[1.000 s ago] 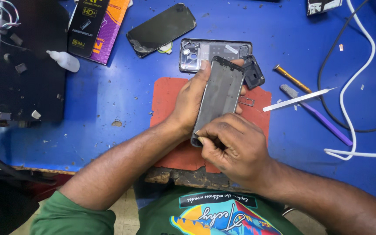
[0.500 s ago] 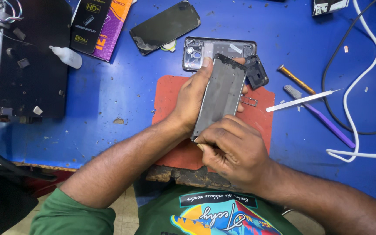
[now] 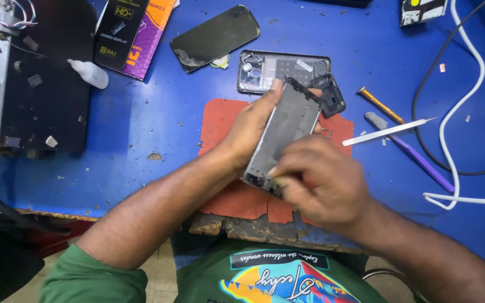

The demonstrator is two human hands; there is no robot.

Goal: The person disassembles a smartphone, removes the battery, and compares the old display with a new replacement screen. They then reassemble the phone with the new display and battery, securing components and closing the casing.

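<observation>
1. I hold the flat grey metal phone frame (image 3: 284, 132) above the worn red rubber mat (image 3: 220, 126) on the blue table (image 3: 158, 123). Its long axis runs from lower left, near me, to upper right, and its top end points away from me.
2. The frame is a thin rectangle with a dull silver face, dark edges and a dark cutout at its far corner.
3. My left hand (image 3: 251, 126) has its grip clamped along the frame's left long edge, with one fingertip at the far end.
4. My right hand (image 3: 324, 182) grips the near end, fingers closed around the bottom corner.
5. Just beyond the frame lies a clear plastic back cover (image 3: 282, 70), beside a black cracked screen panel (image 3: 214, 36).
</observation>
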